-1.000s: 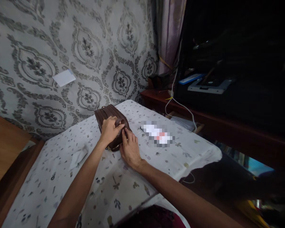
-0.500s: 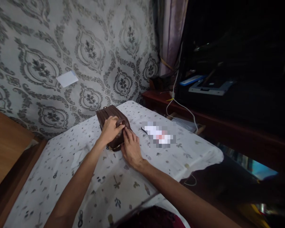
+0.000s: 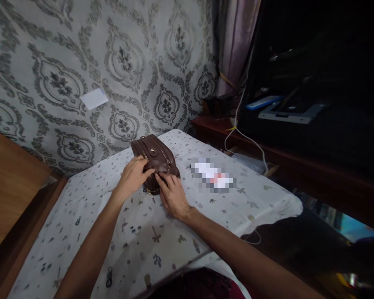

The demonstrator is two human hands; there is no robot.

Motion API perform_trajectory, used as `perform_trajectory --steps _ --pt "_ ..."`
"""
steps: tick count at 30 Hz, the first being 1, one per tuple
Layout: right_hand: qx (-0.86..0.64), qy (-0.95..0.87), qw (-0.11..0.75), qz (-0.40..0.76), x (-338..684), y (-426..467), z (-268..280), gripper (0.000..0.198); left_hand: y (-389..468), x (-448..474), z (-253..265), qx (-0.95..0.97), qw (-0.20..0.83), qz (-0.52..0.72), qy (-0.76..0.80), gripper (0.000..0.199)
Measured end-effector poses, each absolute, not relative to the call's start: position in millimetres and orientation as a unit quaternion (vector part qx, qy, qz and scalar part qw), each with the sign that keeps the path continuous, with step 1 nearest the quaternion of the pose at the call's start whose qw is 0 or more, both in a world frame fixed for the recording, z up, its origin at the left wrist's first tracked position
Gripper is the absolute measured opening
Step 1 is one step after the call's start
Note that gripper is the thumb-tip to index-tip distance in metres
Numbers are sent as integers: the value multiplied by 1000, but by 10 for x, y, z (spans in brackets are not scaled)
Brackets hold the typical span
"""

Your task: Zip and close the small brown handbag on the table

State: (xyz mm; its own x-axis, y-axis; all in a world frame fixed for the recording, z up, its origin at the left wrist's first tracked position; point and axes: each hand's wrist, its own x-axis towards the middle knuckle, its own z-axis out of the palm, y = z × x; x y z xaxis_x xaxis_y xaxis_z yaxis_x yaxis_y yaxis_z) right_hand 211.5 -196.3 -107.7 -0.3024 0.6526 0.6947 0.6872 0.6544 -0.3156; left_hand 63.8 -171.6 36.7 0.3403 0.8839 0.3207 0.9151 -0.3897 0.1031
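A brown leather bag (image 3: 152, 151) lies on the cloth-covered table (image 3: 174, 241), with gold zips and a strap closed by a round gold snap on its top. My left hand (image 3: 134, 174) grips the bag's near left side, its fingers curled over the top and its thumb pointing to the right. At the near right end, my right hand (image 3: 174, 193) holds the bag with bent fingertips on the leather close to the left thumb. What lies under the fingertips is hidden. A short chain hangs at the bag's near lower edge.
Right of the bag lies a blurred-out white and red item (image 3: 213, 174). A white card (image 3: 94, 99) is on the patterned wall. White cables (image 3: 249, 139) hang by the dark red shelf (image 3: 212, 124). A wooden panel (image 3: 15, 178) stands at the left.
My left hand has let the strap down and moved left and nearer, so the strap now lies flat with its snap showing. My right hand stays at the bag's near right end. The view has shifted slightly.
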Motion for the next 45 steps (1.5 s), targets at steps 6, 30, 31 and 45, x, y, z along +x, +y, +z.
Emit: perform_trajectory --steps 6,30,31,45 --pt "-428 -815 390 -29 2124 -1984 -1051 63 -1753 644 323 -811 11 -198 -551 7" --pt "-404 -798 447 -4 2124 -1971 -1055 52 -1821 656 218 -821 6 -185 -540 10" --pt "-396 -793 463 3 2126 -1968 -1060 51 -1829 657 210 -822 8 -184 -539 10" --pt "-352 -753 555 34 2090 -1923 -1153 43 -1902 668 155 -838 78 -149 -519 17"
